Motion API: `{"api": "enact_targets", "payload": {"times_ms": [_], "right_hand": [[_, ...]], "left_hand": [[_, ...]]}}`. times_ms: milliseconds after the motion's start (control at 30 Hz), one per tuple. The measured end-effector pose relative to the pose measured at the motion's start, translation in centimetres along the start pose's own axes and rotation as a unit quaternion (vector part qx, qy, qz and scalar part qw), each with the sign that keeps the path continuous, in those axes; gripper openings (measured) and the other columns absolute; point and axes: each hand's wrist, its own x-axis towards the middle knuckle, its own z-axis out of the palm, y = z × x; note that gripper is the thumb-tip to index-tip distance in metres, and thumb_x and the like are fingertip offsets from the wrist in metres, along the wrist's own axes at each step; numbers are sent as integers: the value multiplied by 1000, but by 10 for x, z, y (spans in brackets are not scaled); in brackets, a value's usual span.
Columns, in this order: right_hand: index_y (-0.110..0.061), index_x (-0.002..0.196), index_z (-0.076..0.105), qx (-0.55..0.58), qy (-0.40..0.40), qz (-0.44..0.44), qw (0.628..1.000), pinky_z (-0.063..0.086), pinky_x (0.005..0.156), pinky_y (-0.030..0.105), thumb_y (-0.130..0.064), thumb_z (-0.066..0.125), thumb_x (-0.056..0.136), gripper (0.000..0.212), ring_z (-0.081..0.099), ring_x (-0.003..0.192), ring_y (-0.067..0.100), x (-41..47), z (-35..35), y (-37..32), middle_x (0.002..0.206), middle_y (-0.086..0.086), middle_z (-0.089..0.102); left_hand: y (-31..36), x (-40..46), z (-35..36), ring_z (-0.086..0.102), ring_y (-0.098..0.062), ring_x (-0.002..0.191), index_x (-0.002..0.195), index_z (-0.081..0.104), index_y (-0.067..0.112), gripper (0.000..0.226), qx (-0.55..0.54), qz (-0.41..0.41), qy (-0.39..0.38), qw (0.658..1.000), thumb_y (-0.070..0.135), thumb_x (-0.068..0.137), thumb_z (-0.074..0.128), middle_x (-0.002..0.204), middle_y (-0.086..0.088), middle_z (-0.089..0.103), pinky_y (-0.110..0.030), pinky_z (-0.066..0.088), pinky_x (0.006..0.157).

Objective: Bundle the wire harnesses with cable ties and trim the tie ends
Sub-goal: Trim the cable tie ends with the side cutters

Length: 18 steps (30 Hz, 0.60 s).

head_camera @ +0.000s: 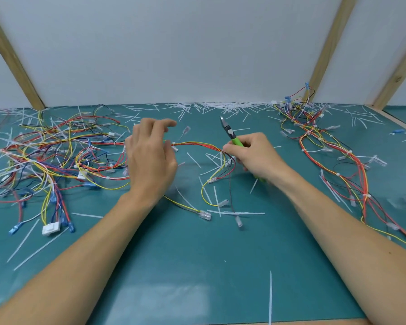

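Right hand point(256, 158) grips green flush cutters point(232, 134), pinches harness point(197, 145); left hand point(150, 158) loose at 9 o'clock. Cut tie tails flush, clear of wires.

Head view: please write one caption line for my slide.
Right hand grips green cutters and harness; left hand hovers open.

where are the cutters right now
In the head view the green-handled cutters are right of centre, gripped in the right hand, tips pointing up and away over the mat, beside the harness stretched between both hands.
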Motion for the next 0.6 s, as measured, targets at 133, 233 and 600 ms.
{"api": "enact_targets", "payload": {"times_ms": [133,233,600], "right_hand": [[-15,59,65,2,-11,8,1000,29,59,30,-28,74,89,33,32,49,8,0,2,-1,50,-10,38],[-2,72,67,8,-17,1,1000,27,57,30,-25,74,89,29,32,47,5,-2,3,-2,48,-12,39],[-27,75,75,-80,-30,-18,996,48,72,35,-21,71,85,12,60,72,19,-9,-2,-7,76,1,74]], "left_hand": [[25,-6,-2,55,-29,98,102,70,12,39,-26,192,-12,981,-4,73,49,104,-7,63,-39,42,81],[37,-12,5,60,-31,105,109,67,8,46,-19,234,-112,966,1,75,38,114,-8,66,-38,47,90],[18,-15,15,60,-26,95,107,71,26,16,92,153,-208,962,29,99,57,94,2,67,-37,41,78]]}}
